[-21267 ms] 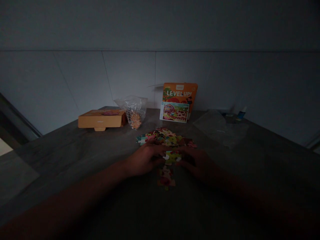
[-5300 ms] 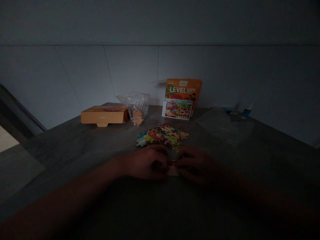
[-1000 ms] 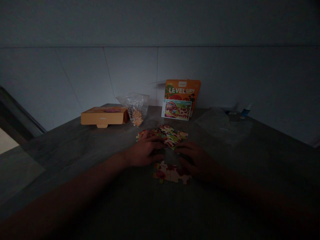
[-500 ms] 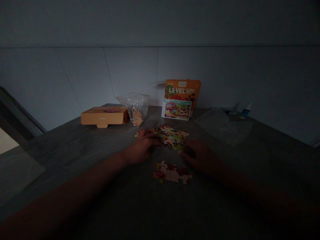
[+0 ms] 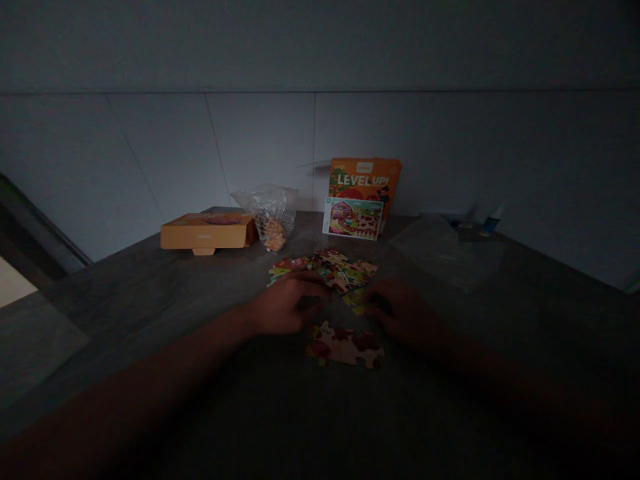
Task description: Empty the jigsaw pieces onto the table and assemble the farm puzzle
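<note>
A loose pile of colourful jigsaw pieces lies on the dark tabletop. My left hand rests at the pile's lower left edge, fingers curved over the pieces. My right hand lies at the pile's lower right, its fingertips beside a yellow-green piece. Between and just below both hands sits a joined section of puzzle, cream with red patches, touching neither hand. The dim light hides what my right fingers touch.
An orange box and a clear bag of pieces stand at the back left. An orange "LEVEL UP!" box leans on the wall behind a picture card. A clear plastic sheet and small blue bottle lie right.
My left hand has slid slightly down and right, and the pieces at the pile's left edge are more spread out. The joined section has not moved.
</note>
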The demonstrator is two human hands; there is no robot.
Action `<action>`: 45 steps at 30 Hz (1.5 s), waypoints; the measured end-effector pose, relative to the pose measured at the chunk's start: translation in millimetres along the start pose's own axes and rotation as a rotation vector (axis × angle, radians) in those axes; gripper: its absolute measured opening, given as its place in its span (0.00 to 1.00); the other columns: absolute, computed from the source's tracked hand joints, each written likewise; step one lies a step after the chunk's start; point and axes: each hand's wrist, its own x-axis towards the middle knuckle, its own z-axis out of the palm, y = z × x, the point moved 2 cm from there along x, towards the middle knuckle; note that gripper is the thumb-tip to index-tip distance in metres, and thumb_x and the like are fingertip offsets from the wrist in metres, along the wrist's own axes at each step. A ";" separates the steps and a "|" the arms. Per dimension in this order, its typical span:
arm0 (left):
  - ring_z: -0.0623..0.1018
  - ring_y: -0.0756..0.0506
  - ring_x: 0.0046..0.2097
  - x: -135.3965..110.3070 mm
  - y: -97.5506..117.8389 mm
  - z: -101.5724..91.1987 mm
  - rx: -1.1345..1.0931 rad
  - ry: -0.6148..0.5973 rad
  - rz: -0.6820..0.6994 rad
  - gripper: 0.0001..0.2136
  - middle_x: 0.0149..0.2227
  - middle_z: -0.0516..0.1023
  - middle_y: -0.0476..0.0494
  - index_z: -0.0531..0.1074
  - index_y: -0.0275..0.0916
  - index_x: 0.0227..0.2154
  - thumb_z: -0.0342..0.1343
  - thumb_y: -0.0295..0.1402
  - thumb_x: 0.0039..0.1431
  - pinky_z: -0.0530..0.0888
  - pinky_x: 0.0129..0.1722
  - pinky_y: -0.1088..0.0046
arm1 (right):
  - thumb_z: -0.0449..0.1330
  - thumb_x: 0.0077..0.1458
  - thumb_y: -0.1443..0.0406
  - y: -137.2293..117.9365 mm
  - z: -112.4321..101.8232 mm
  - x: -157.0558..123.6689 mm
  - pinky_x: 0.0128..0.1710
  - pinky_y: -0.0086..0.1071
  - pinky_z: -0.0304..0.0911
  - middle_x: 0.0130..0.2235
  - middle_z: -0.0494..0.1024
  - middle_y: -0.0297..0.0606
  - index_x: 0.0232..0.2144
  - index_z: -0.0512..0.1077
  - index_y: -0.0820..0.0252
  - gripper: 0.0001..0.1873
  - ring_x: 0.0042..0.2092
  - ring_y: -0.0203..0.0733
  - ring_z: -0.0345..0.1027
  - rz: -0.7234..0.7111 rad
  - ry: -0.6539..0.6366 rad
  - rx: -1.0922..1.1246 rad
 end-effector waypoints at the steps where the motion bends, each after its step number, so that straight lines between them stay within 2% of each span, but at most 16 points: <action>1: 0.75 0.43 0.46 -0.1 0.9 0.0 -0.014 -0.010 0.011 0.09 0.42 0.77 0.40 0.76 0.37 0.39 0.52 0.26 0.59 0.69 0.51 0.61 | 0.59 0.54 0.69 -0.5 0.2 -0.2 0.41 0.39 0.63 0.37 0.74 0.41 0.34 0.71 0.61 0.03 0.41 0.46 0.67 -0.021 -0.009 0.018; 4: 0.75 0.43 0.46 -0.7 2.1 1.8 -0.056 -0.056 0.066 0.08 0.42 0.77 0.39 0.77 0.36 0.38 0.53 0.28 0.59 0.70 0.49 0.63 | 0.60 0.53 0.68 -5.9 0.6 -2.0 0.41 0.40 0.64 0.38 0.73 0.42 0.36 0.71 0.62 0.06 0.41 0.46 0.67 -0.114 -0.038 0.083; 7: 0.74 0.42 0.48 -1.2 2.0 3.9 -0.095 -0.100 0.097 0.09 0.44 0.77 0.40 0.76 0.37 0.40 0.55 0.27 0.59 0.70 0.51 0.64 | 0.56 0.56 0.69 -13.4 1.5 -4.9 0.48 0.44 0.63 0.46 0.71 0.46 0.42 0.70 0.62 0.10 0.49 0.48 0.65 -0.241 -0.064 0.132; 10: 0.74 0.42 0.50 -0.8 2.1 4.5 -0.107 -0.116 0.098 0.09 0.45 0.77 0.40 0.76 0.38 0.41 0.56 0.27 0.57 0.69 0.53 0.63 | 0.51 0.57 0.72 -15.3 3.6 -7.0 0.55 0.48 0.59 0.53 0.68 0.48 0.48 0.68 0.62 0.16 0.56 0.49 0.60 -0.302 -0.081 0.126; 13: 0.74 0.42 0.50 -0.1 2.9 4.0 -0.110 -0.122 0.093 0.10 0.45 0.77 0.41 0.77 0.39 0.41 0.56 0.26 0.57 0.69 0.53 0.62 | 0.51 0.57 0.72 -12.0 5.4 -7.3 0.55 0.51 0.58 0.53 0.69 0.48 0.49 0.67 0.62 0.17 0.56 0.50 0.60 -0.296 -0.093 0.108; 22: 0.73 0.42 0.50 -1.3 3.9 4.3 -0.100 -0.125 0.089 0.09 0.43 0.78 0.41 0.77 0.39 0.40 0.57 0.28 0.57 0.68 0.54 0.61 | 0.55 0.55 0.71 -11.0 1.0 -4.7 0.53 0.49 0.60 0.49 0.69 0.46 0.49 0.67 0.61 0.18 0.53 0.50 0.61 -0.258 -0.113 0.094; 32: 0.74 0.42 0.47 -1.7 9.8 2.2 -0.099 -0.147 0.095 0.09 0.41 0.77 0.41 0.77 0.38 0.40 0.57 0.28 0.57 0.70 0.50 0.63 | 0.62 0.51 0.65 -0.4 0.0 -4.2 0.52 0.49 0.61 0.51 0.67 0.46 0.52 0.66 0.57 0.25 0.54 0.53 0.61 -0.101 -0.099 0.069; 37: 0.75 0.42 0.46 -2.1 11.5 1.7 -0.087 -0.163 0.104 0.09 0.40 0.78 0.41 0.78 0.38 0.40 0.56 0.29 0.58 0.70 0.49 0.63 | 0.66 0.49 0.62 0.6 -4.5 -1.9 0.44 0.45 0.67 0.46 0.68 0.44 0.49 0.68 0.58 0.24 0.46 0.50 0.67 -0.038 -0.007 0.071; 39: 0.74 0.42 0.47 -2.2 12.0 1.5 -0.082 -0.168 0.092 0.11 0.42 0.77 0.41 0.76 0.39 0.43 0.57 0.30 0.58 0.70 0.50 0.62 | 0.63 0.53 0.66 -4.4 -7.3 -1.4 0.42 0.41 0.68 0.44 0.67 0.44 0.47 0.69 0.60 0.18 0.44 0.47 0.67 -0.117 0.076 0.073; 41: 0.73 0.40 0.51 -2.3 12.9 0.5 -0.092 -0.146 0.064 0.17 0.48 0.75 0.40 0.72 0.39 0.50 0.58 0.30 0.56 0.68 0.53 0.59 | 0.58 0.56 0.70 -10.7 -9.7 -1.9 0.43 0.39 0.68 0.43 0.67 0.44 0.45 0.70 0.60 0.13 0.44 0.45 0.67 -0.252 0.161 0.071; 43: 0.71 0.40 0.53 -2.9 14.1 -0.8 -0.122 -0.124 0.034 0.25 0.53 0.72 0.40 0.66 0.40 0.56 0.59 0.29 0.54 0.67 0.55 0.58 | 0.55 0.59 0.72 -16.0 -11.3 -3.1 0.42 0.37 0.68 0.42 0.68 0.43 0.43 0.70 0.60 0.10 0.44 0.43 0.66 -0.362 0.225 0.061; 45: 0.70 0.40 0.55 -3.5 15.1 -1.5 -0.156 -0.113 0.009 0.28 0.57 0.70 0.41 0.60 0.40 0.60 0.58 0.29 0.55 0.66 0.57 0.59 | 0.54 0.60 0.71 -19.6 -12.9 -4.1 0.40 0.35 0.69 0.40 0.68 0.42 0.42 0.70 0.59 0.09 0.42 0.42 0.66 -0.418 0.272 0.058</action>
